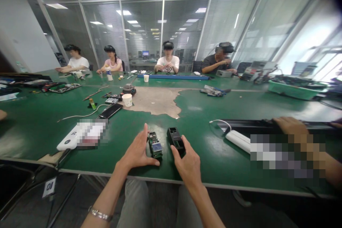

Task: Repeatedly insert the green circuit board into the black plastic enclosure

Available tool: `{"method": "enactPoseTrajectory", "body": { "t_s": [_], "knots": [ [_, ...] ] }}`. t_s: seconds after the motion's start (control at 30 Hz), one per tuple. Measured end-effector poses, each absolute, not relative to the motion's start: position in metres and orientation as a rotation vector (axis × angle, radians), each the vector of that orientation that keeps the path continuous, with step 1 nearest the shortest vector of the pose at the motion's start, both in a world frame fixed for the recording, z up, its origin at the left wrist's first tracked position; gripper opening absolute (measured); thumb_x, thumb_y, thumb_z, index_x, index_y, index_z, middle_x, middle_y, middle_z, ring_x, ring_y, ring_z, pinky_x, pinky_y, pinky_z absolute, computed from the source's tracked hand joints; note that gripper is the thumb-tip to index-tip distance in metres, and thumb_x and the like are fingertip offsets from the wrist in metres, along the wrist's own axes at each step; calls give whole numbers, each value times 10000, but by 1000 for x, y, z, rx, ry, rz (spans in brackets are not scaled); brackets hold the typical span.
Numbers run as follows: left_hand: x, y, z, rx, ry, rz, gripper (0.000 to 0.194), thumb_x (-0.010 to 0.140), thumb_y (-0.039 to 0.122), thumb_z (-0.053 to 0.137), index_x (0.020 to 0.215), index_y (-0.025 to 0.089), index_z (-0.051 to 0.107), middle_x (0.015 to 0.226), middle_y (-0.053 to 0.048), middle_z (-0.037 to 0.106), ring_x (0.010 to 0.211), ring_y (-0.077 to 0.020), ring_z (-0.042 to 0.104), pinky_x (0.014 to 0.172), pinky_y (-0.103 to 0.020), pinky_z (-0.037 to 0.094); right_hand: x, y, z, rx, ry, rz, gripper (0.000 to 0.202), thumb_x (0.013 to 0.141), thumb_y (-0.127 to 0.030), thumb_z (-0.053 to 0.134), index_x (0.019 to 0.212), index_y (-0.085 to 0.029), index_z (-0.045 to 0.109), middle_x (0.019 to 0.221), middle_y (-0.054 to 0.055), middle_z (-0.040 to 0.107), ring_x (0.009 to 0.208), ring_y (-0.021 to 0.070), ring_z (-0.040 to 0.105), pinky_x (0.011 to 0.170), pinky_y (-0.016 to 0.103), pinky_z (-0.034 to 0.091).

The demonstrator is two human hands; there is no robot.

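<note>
A small green circuit board (153, 139) with a little grey-blue display lies on the green table in front of me. My left hand (136, 152) rests beside it on the left, fingers stretched out and thumb spread around its near end; it does not grip the board. Just to the right, my right hand (189, 162) holds a black plastic housing (175, 136) with rectangular openings, pinched between thumb and fingers. Its near end is partly hidden by the hand.
On the green table (203, 114), a white power bank (68, 139) and black phone (110, 110) lie left, near a paper cup (127, 100). At right, a co-worker's hand (291, 124) touches a long black part (248, 124). Several people sit opposite.
</note>
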State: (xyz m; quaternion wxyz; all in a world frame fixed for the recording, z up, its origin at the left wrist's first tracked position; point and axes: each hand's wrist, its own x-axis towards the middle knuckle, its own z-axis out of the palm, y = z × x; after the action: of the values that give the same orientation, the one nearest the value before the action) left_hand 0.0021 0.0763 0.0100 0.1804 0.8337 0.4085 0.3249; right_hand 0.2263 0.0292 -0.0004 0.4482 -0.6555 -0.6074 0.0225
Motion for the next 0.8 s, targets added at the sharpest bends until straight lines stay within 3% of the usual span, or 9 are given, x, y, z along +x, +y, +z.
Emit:
{"method": "enactPoseTrajectory", "body": {
  "t_s": [0.33, 0.8],
  "knots": [
    [3, 76, 10, 2382, 1175, 900, 1455, 537, 633, 827, 1522, 195, -150, 1442, -206, 370, 1305, -379, 411, 1084, -584, 336, 230, 25, -11, -1547, -1575, -8, 693, 872, -457, 579, 1425, -80, 397, 1395, 184, 519, 1262, 308, 501, 1048, 473, 426],
    [4, 76, 10, 2362, 1199, 916, 1409, 575, 588, 827, 1526, 193, -133, 1416, -209, 396, 1264, -374, 450, 1054, -587, 364, 228, 22, -12, -1583, -1554, 80, 583, 910, -413, 522, 1402, -108, 452, 1325, 167, 586, 1181, 302, 561, 1001, 488, 459]
  ]
}}
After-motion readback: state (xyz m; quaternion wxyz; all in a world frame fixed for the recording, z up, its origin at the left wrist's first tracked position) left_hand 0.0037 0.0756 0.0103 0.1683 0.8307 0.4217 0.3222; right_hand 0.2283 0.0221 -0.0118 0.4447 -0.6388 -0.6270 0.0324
